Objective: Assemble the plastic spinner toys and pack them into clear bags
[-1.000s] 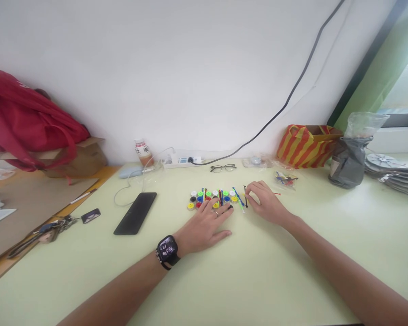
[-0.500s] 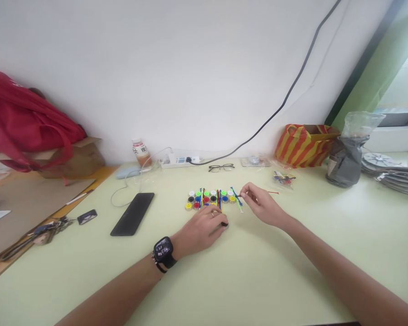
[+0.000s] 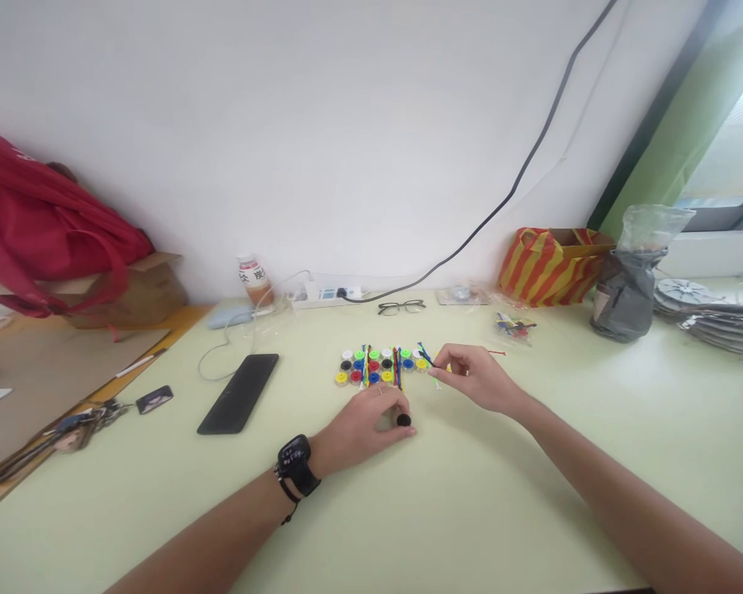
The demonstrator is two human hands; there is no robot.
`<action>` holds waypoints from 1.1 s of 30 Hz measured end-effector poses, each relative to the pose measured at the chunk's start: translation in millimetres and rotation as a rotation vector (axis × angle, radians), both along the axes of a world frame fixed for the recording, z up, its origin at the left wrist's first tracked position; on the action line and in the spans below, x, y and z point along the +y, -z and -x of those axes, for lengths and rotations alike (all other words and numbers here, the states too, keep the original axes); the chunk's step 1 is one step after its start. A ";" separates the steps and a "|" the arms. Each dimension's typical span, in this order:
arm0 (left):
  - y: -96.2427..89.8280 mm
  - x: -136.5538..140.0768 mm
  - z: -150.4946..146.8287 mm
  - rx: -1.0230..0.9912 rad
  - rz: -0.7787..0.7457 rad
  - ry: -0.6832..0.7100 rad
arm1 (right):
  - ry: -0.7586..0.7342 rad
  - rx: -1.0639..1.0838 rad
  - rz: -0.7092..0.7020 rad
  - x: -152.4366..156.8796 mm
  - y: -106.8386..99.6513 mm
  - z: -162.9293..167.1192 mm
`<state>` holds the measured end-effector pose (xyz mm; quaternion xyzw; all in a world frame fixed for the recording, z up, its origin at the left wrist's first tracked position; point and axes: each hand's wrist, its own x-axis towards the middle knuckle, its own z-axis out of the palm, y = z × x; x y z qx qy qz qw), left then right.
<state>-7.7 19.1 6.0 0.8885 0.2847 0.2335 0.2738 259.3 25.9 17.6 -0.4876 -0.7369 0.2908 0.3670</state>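
Observation:
Between the thumb and fingers of my left hand [image 3: 368,425] sits a small round piece with a black top [image 3: 404,420], on the table just below the rows. My right hand [image 3: 476,378] is closed in a pinch on a thin dark stick [image 3: 427,360] at the right end of the rows. Small clear round pieces with coloured tops [image 3: 375,365] stand in rows, with white, green, black, blue, red and yellow among them. Thin coloured sticks [image 3: 397,367] lie upright across the rows in bundles. One red stick [image 3: 497,352] lies beyond my right hand.
A black phone [image 3: 238,394] lies to the left, with keys [image 3: 90,421] farther out. Glasses [image 3: 401,307] and a power strip [image 3: 325,297] are near the wall. A small bag of coloured parts [image 3: 515,327], a striped bag [image 3: 554,268] and a grey bag [image 3: 625,297] stand right.
My left hand has drawn slightly toward me, its fingers and thumb spreading wider around the black-topped piece. My right hand has lowered slightly, and the dark stick shows more clearly at its fingertips.

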 end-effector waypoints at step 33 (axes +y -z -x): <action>2.9 5.3 -2.9 -0.301 0.178 -0.082 | -0.231 0.329 0.210 -23.6 5.4 38.7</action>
